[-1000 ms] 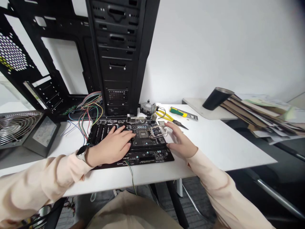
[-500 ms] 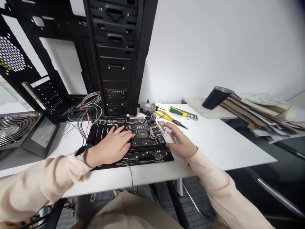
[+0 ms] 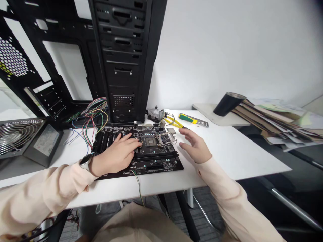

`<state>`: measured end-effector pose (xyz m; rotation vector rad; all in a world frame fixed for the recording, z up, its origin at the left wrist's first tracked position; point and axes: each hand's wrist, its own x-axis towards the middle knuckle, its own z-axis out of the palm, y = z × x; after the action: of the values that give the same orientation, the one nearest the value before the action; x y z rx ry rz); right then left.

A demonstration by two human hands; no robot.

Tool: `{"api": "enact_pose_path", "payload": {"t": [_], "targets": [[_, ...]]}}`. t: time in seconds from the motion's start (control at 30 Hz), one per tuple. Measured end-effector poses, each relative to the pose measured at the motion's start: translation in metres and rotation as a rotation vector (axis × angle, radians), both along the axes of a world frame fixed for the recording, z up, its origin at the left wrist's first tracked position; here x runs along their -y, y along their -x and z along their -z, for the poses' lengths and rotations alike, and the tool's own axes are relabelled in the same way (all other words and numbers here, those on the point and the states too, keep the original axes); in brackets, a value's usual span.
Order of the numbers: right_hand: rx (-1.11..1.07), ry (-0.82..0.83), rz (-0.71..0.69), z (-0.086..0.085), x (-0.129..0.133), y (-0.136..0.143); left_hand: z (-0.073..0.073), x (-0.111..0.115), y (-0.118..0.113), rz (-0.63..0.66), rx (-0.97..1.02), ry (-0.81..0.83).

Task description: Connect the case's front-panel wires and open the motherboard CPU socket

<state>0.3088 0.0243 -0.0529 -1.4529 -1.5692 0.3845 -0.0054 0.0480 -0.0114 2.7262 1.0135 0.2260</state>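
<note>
A dark motherboard (image 3: 156, 158) lies flat on the white table. My left hand (image 3: 118, 153) rests palm down on its left part, fingers spread, holding nothing. Near the board's upper right, the CPU socket (image 3: 151, 142) is exposed, with its metal load frame (image 3: 165, 139) raised toward the right. Just right of the board, my right hand (image 3: 195, 148) hovers with fingers apart and nothing in it. A small light card or square part (image 3: 171, 130) lies by the board's upper right corner.
Behind the board stands a black computer case (image 3: 123, 80), with coloured wires (image 3: 94, 117) beside it. A power supply (image 3: 37, 141) is at left. Further right are a cooler (image 3: 155, 113), yellow pliers (image 3: 174, 121), a green-yellow screwdriver (image 3: 188, 118), a dark cup (image 3: 228, 103) and stacked papers (image 3: 267, 119).
My right hand has moved a little right, away from the raised metal frame and the board's edge. My left hand has stayed nearly in place on the board.
</note>
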Motion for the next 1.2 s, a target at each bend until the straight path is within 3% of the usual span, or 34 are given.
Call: {"api": "enact_pose_path", "payload": {"t": [0.23,0.37,0.57,0.93,1.2], "targets": [[0.321,-0.328,0.156,-0.012,0.009,0.001,0.000,0.001,0.000,-0.018,-0.037,-0.025],[0.334,-0.314,0.189,-0.001,0.026,0.007,0.002,0.000,0.002,-0.016,-0.034,-0.021],[0.389,-0.286,0.126,0.016,0.047,0.019,0.003,0.000,0.002,-0.010,-0.025,-0.028],[0.477,-0.251,-0.034,0.006,0.047,0.020,0.001,0.000,0.001,-0.030,-0.052,-0.044],[0.549,-0.344,-0.037,0.005,0.049,0.023,-0.001,0.001,-0.002,-0.047,-0.079,-0.070]]}}
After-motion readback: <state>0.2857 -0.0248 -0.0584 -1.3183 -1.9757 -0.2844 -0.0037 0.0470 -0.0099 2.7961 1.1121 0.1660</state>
